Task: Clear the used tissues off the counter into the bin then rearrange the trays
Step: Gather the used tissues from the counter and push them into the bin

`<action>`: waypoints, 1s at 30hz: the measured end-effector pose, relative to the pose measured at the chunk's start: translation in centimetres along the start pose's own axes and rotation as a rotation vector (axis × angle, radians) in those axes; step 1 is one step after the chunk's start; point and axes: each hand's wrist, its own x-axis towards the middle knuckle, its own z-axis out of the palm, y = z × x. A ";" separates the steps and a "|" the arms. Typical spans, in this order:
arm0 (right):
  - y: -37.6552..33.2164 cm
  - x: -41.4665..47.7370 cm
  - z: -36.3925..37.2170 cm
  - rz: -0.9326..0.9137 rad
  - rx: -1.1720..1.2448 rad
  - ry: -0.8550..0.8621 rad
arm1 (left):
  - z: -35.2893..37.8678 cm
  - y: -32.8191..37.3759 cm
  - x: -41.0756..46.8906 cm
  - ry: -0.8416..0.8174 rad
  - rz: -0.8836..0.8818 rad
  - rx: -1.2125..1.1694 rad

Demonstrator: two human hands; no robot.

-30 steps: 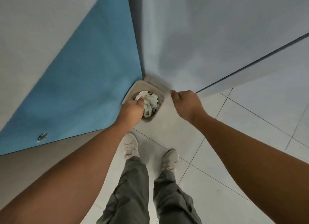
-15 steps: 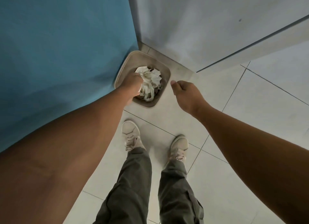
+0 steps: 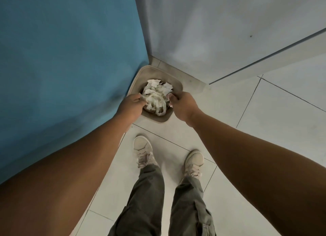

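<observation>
The tissues sit heaped in the bin, close to its rim. The left hand pinches the heap at the bin's left side; the right hand curls at its right, and I cannot tell whether it holds any. Loose paper may cling to lifting fingers and spill beside the bin.

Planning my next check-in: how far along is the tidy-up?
Done: crumpled tissues fill the bin. In hand: the left hand pinches the pile's edge; the right hand curls at its other side, grip unclear. Left: rearranging trays; neither trays nor counter are in view.
</observation>
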 end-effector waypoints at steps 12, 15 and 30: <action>1.2 1.0 1.2 0.136 -0.116 0.026 | -0.9 -1.7 -1.0 0.030 0.040 -0.050; 0.2 -1.7 -0.4 0.077 -0.132 0.030 | -1.4 -0.5 -2.6 0.026 0.071 0.014; -18.0 -22.6 -15.2 -0.509 -0.352 0.132 | -8.9 15.7 -27.1 0.284 0.509 0.405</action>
